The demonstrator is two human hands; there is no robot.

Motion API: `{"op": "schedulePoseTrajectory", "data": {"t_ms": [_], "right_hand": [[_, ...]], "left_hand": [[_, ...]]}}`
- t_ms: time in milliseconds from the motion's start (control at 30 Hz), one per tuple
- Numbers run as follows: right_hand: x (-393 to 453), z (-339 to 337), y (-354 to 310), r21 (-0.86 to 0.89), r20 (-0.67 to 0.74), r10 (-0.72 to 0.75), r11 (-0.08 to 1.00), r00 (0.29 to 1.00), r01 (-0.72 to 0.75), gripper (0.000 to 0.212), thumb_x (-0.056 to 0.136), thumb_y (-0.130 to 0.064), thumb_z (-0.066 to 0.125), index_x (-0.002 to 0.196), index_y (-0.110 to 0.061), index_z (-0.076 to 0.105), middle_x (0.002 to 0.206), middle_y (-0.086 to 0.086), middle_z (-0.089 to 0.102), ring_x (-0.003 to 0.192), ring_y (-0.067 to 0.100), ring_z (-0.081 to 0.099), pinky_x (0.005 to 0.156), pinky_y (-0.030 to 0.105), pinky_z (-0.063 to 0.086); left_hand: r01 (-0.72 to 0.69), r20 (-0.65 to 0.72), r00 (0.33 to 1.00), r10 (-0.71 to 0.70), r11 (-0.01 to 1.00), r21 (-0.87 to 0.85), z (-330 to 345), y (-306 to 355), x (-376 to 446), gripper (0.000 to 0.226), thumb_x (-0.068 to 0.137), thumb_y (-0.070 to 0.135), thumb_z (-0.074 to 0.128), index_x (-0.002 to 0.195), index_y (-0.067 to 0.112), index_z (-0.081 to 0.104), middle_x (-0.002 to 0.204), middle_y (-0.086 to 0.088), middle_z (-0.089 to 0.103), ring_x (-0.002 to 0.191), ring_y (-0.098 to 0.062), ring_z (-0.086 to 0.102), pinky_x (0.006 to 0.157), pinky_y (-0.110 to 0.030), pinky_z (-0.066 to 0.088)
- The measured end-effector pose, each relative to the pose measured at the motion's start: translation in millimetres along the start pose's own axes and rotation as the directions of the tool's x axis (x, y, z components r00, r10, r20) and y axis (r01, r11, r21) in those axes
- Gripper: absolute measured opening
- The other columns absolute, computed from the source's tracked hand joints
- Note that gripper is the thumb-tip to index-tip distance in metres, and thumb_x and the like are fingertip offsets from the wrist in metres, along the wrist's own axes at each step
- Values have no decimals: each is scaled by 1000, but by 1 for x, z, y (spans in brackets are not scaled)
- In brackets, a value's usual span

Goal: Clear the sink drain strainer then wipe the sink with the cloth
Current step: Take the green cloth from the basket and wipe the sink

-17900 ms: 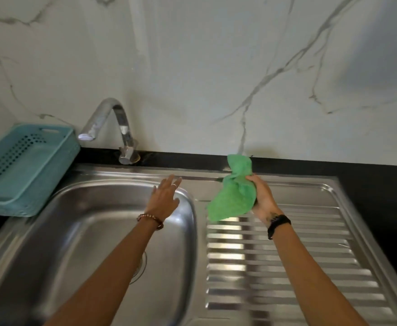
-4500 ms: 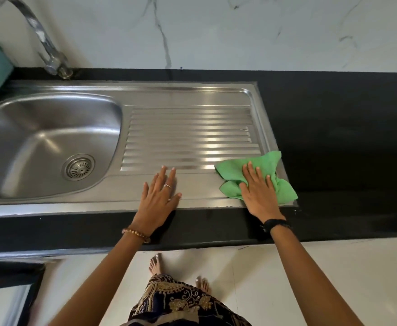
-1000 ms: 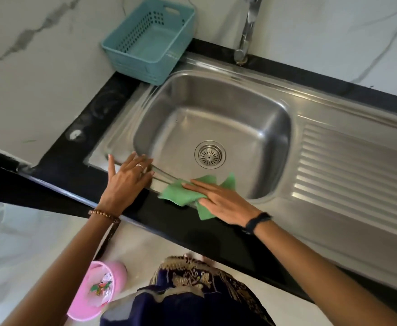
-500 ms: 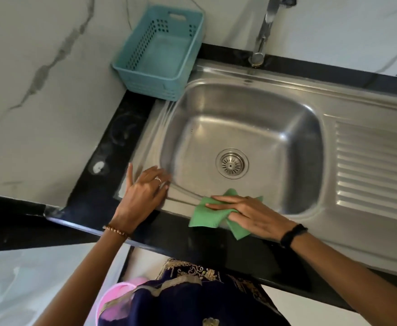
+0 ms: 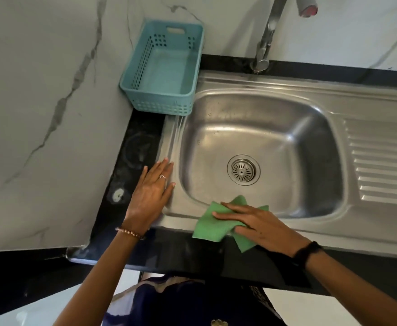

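The steel sink (image 5: pixel 310 104) has a round drain strainer (image 5: pixel 243 169) in the middle of its basin, bare of debris. A green cloth (image 5: pixel 210 225) lies on the sink's near rim, partly over the counter edge. My right hand (image 5: pixel 256 221) presses flat on the cloth, fingers pointing left. My left hand (image 5: pixel 151 192) rests flat with fingers apart on the sink's near left corner and the black counter, holding nothing.
A teal plastic basket (image 5: pixel 162 67) stands at the back left corner against the marble wall. The tap (image 5: pixel 266 36) rises behind the basin. The ribbed drainboard (image 5: pixel 383 161) lies to the right. Black counter (image 5: pixel 136 147) frames the sink.
My right hand has kept the cloth on the near rim, shifting it slightly. My left hand has flattened out on the sink's left corner. My view has swung rightward and closer.
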State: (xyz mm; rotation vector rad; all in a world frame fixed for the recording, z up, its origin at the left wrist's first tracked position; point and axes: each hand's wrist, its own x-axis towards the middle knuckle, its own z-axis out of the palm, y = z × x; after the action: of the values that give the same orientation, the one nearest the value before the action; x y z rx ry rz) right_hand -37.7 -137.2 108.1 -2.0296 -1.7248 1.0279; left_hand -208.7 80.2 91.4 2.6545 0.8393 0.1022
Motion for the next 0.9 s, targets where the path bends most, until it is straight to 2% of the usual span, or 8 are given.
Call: {"op": "schedulePoseTrajectory", "data": {"t_ms": [200, 367, 433, 500, 567, 633, 767, 900], "right_hand": [[39, 8, -24, -32, 51, -9, 999, 999, 11, 42, 99, -33, 36, 138, -46, 33, 147, -35, 3, 138, 6, 29, 95, 13, 30], [96, 30, -58, -11, -33, 81, 997, 996, -82, 50, 97, -34, 39, 143, -43, 21, 159, -7, 8, 114, 24, 55, 82, 32, 47], [110, 38, -59, 25, -97, 104, 994, 990, -102, 52, 98, -35, 38, 144, -43, 17, 157, -3, 19, 89, 25, 63, 58, 26, 45], [128, 37, -59, 215, -139, 217, 959, 966, -184, 53, 98, -39, 35, 144, -47, 9, 152, 3, 32, 85, 22, 63, 57, 21, 42], [150, 32, -57, 495, -145, 286, 850, 947, -180, 52, 98, -42, 31, 143, -49, 4, 157, -1, 20, 123, 23, 50, 92, 31, 45], [171, 28, -56, 657, -226, 277, 751, 934, -64, 54, 100, -35, 32, 146, -39, 4, 159, -3, 3, 142, 13, 16, 114, 33, 21], [214, 8, -45, 885, -253, 443, 465, 860, 21, 52, 101, -30, 29, 149, -25, 9, 157, 4, 18, 142, 19, 24, 119, 40, 18], [248, -14, -26, 988, 62, 588, 81, 806, -135, 63, 96, -54, 17, 144, -15, 30, 146, 13, 40, 132, 29, 40, 114, 45, 28]], "left_hand": [[46, -33, 998, -50, 992, -120, -3, 1, -3, 55, 96, 40, 37, 146, 20, 25, 154, 2, 26, 143, -10, 22, 119, -29, 5], [104, 42, 994, -96, 949, -297, -12, 9, -4, 86, 78, 74, 14, 147, 24, 19, 154, 4, 25, 143, -9, 19, 118, -29, 5], [152, 65, 988, -137, 897, -415, -16, 10, -2, 83, 78, 72, 18, 148, 26, 16, 155, 4, 24, 142, -9, 19, 119, -31, 6], [185, 77, 982, -170, 842, -507, -18, 11, -1, 77, 84, 68, 30, 148, 26, 14, 155, 3, 22, 142, -9, 18, 120, -35, 9], [205, 79, 978, -195, 795, -571, -20, 11, 1, 73, 85, 59, 34, 148, 27, 13, 157, 5, 17, 143, -5, 13, 120, -35, 9], [211, 91, 977, -194, 792, -573, -20, 11, 3, 73, 86, 54, 36, 148, 28, 8, 158, 7, 6, 142, 2, 3, 119, -29, 4], [178, 104, 984, -148, 894, -412, -12, 14, 2, 80, 85, 59, 33, 147, 26, -4, 157, 6, -15, 140, 2, -6, 116, -29, -2], [162, 117, 983, -141, 965, -205, -6, 18, 0, 83, 75, 70, 9, 143, 28, -12, 157, 1, -18, 143, -6, -6, 117, -31, -5]]}}
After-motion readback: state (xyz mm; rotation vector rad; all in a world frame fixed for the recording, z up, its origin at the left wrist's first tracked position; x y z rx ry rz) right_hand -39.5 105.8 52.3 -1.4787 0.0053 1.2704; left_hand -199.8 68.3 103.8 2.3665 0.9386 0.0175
